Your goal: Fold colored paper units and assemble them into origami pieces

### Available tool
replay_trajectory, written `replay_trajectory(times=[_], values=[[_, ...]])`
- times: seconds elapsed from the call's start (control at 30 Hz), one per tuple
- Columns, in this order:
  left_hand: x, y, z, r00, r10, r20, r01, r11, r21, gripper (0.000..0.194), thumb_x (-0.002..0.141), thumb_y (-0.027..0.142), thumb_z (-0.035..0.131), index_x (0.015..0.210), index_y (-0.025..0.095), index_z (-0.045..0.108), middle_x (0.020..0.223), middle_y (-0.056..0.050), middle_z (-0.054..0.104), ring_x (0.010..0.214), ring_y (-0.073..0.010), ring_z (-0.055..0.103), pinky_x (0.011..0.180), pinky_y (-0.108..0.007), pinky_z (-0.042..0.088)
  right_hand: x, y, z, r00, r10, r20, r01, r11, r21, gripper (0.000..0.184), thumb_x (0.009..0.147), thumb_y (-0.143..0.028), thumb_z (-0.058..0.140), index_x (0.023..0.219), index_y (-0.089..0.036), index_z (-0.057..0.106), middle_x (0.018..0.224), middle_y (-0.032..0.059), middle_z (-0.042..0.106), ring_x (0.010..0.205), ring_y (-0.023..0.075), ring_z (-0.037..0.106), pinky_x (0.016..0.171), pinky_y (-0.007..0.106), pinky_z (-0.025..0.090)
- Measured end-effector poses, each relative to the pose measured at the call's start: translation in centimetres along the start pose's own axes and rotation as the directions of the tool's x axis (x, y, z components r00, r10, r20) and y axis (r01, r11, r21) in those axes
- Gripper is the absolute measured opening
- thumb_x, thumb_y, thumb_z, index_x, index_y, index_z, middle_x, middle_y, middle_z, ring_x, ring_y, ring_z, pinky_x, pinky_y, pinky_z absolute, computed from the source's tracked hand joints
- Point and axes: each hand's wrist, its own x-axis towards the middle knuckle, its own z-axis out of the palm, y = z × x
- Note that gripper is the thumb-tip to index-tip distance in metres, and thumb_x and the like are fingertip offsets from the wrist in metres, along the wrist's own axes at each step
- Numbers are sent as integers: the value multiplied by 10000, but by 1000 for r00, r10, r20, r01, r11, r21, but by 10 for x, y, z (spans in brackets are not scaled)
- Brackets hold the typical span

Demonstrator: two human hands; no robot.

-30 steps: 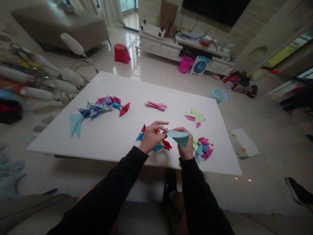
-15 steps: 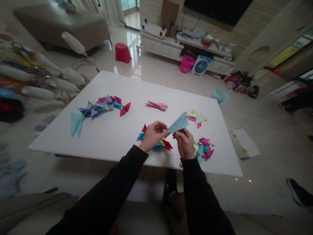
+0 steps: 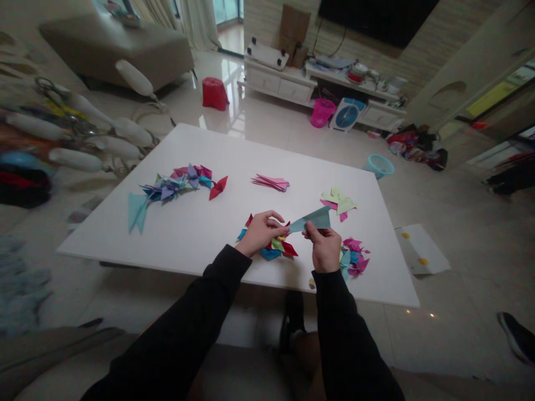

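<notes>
A pale teal piece of folded paper (image 3: 316, 218) is held above the white table (image 3: 217, 234), its narrow tip pointing left. My left hand (image 3: 265, 233) pinches that tip between thumb and fingers. On the wide right end, my right hand (image 3: 324, 245) grips with its thumb on top; its fingers are partly hidden behind the paper. Under and beside my left hand lies a group of red, blue and yellow-green folded papers (image 3: 278, 250), partly covered by the hand. Right of my right hand sits a pile of magenta, blue and green folded papers (image 3: 355, 259).
A long cluster of folded papers (image 3: 184, 181) lies on the table's left, a teal folded piece (image 3: 137, 209) at its end. Pink strips (image 3: 271, 182) lie at the back middle, light green pieces (image 3: 340, 200) back right. A turquoise basket (image 3: 379, 165) stands beyond the right edge.
The teal paper has tilted flatter, its wide end dropping and shifting right. My right hand has moved from below the paper onto its wide end. The whole view has shifted slightly.
</notes>
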Motion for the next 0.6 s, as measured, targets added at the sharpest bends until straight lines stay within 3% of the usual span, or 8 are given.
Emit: replay_trajectory(times=[0.27,0.37,0.43,0.5,0.57,0.6], values=[[1,4,-14,1000,-14,7,14,1000,17,214,687,70,800,829,126,649,667,-38,714,637,-149,693,624,-246,546,4,2,-6,1000,-2,2,2,1000,-4,395,613,-427,904,802,-150,695,635,-2,681,556,138,635,587,286,526],[1,5,-20,998,-60,-8,60,998,7,215,686,39,781,829,121,643,669,-50,717,624,-156,695,602,-246,547,4,2,-7,998,-67,12,68,994,-89,408,661,-423,866,901,-164,661,664,-3,682,583,165,661,620,322,554],[2,7,-25,994,-106,-32,105,994,-31,224,680,32,778,835,118,640,666,-53,716,593,-151,684,579,-241,543,2,0,-8,982,-189,2,186,964,-191,396,720,-397,816,998,-180,635,732,7,688,655,188,681,663,354,568],[3,9,-30,987,-148,-64,144,987,-74,231,672,33,782,833,115,638,648,-49,707,558,-140,668,560,-233,537,0,-3,-8,912,-409,19,386,845,-369,362,777,-350,758,1076,-195,625,893,58,706,827,225,692,747,394,570],[3,11,-34,978,-190,-89,179,977,-116,227,667,24,774,827,111,637,632,-42,696,536,-127,658,555,-222,533,-3,-5,-5,774,-610,172,590,594,-548,340,805,-300,728,1125,-213,649,1100,113,697,1052,271,648,889,452,540],[3,12,-36,974,-208,-93,195,972,-134,224,664,14,765,824,108,638,628,-39,692,531,-120,654,555,-216,532,-5,-5,-3,702,-648,297,667,452,-592,336,815,-277,723,1142,-225,667,1183,125,685,1143,289,609,959,476,508]])
